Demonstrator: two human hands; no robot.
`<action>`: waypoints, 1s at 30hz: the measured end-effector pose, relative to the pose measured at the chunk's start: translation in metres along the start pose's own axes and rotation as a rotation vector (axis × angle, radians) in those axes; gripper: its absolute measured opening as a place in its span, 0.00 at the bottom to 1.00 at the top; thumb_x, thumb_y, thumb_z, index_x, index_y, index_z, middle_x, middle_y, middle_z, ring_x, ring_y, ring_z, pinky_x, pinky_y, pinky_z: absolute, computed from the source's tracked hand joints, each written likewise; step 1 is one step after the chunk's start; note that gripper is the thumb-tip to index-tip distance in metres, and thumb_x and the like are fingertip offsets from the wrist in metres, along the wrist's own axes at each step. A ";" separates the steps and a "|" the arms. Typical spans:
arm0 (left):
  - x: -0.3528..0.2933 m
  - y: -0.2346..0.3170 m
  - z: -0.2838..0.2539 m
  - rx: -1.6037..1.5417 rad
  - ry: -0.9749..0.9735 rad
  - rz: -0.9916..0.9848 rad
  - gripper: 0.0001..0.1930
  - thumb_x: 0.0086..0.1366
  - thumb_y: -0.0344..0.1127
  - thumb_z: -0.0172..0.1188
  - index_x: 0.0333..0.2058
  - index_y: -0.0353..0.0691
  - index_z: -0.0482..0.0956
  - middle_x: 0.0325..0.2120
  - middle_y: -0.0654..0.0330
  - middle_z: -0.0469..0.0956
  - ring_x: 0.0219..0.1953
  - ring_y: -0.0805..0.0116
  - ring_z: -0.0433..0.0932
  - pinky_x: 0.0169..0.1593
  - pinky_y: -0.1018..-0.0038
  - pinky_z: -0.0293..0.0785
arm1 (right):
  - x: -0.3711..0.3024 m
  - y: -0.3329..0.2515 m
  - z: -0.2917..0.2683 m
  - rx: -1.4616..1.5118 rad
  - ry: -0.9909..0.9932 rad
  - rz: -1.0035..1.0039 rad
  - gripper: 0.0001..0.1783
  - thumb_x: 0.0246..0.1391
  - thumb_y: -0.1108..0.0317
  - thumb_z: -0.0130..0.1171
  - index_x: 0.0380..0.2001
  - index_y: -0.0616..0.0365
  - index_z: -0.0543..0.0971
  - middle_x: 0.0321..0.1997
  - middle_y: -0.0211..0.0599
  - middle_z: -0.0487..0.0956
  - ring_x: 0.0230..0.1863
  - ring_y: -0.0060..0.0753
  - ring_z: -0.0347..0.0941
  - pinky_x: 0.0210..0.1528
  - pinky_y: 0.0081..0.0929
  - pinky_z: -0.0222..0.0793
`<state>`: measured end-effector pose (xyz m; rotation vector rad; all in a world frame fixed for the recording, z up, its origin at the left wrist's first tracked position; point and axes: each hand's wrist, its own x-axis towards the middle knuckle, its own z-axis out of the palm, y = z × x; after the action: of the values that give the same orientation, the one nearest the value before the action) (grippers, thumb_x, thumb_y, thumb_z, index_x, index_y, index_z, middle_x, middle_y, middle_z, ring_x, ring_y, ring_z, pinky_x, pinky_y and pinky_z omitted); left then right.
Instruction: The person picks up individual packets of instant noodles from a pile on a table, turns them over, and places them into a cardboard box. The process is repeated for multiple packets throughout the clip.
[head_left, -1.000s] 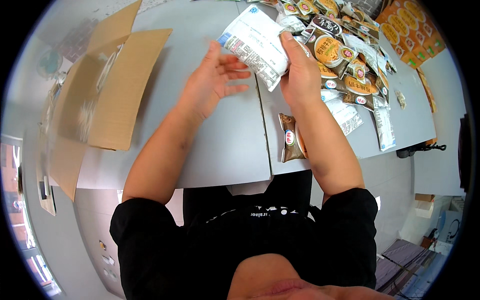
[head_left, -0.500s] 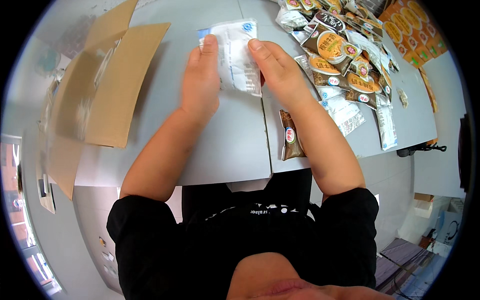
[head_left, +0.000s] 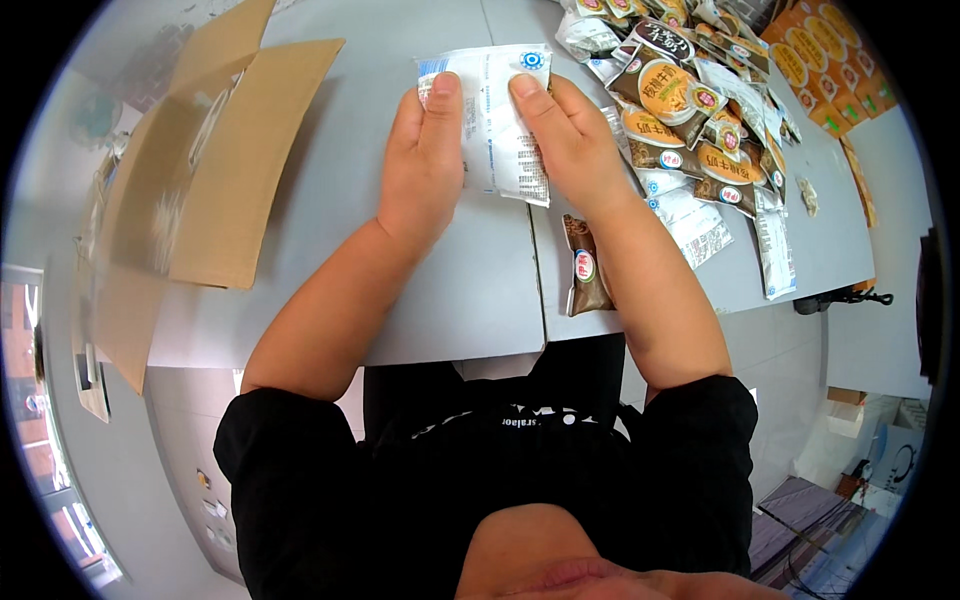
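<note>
Between both hands, above the table, is a sealed pouch [head_left: 492, 125], its white printed back turned up toward me. My left hand [head_left: 427, 150] grips its left side, thumb on top. On the right side, my right hand [head_left: 570, 140] holds it the same way; the fingers underneath are hidden. A single brown pouch [head_left: 586, 270] lies on the table beside my right forearm, which covers part of it. Past my right hand is a heap of brown, orange and white pouches [head_left: 665, 92], some face up and some showing their white backs.
An open cardboard box [head_left: 255, 150] stands at the left, one flap leaning over the grey table [head_left: 440, 310]. Behind the heap, at the far right, is an orange printed carton [head_left: 825, 60]. A seam runs through the tabletop near the middle.
Both hands have shifted slightly to the right with the pouch. It now looks flatter and wider, with more of its white back showing between the thumbs.
</note>
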<state>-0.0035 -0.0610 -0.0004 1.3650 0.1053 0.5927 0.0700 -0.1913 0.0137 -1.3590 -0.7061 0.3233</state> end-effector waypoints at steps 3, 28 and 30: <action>-0.001 0.003 -0.003 0.202 -0.008 0.171 0.23 0.72 0.53 0.45 0.39 0.34 0.72 0.29 0.64 0.74 0.30 0.78 0.69 0.33 0.79 0.68 | -0.003 -0.004 0.003 0.051 -0.012 0.038 0.22 0.61 0.53 0.55 0.42 0.65 0.78 0.32 0.32 0.80 0.33 0.20 0.74 0.35 0.20 0.70; 0.006 -0.013 -0.012 0.133 -0.203 -0.132 0.23 0.70 0.54 0.50 0.39 0.35 0.75 0.32 0.63 0.77 0.36 0.78 0.71 0.38 0.79 0.69 | 0.004 -0.001 -0.003 0.224 0.130 -0.005 0.21 0.63 0.54 0.49 0.41 0.63 0.79 0.34 0.34 0.81 0.33 0.21 0.76 0.35 0.22 0.71; 0.007 -0.011 -0.011 0.090 -0.242 -0.192 0.24 0.69 0.54 0.50 0.43 0.35 0.75 0.34 0.62 0.78 0.37 0.78 0.73 0.39 0.79 0.70 | 0.006 0.000 -0.003 0.205 0.159 0.038 0.21 0.64 0.53 0.47 0.41 0.62 0.78 0.35 0.35 0.81 0.34 0.23 0.76 0.36 0.22 0.72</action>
<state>0.0017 -0.0491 -0.0117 1.4842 0.0669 0.2625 0.0764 -0.1904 0.0145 -1.1900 -0.5009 0.3055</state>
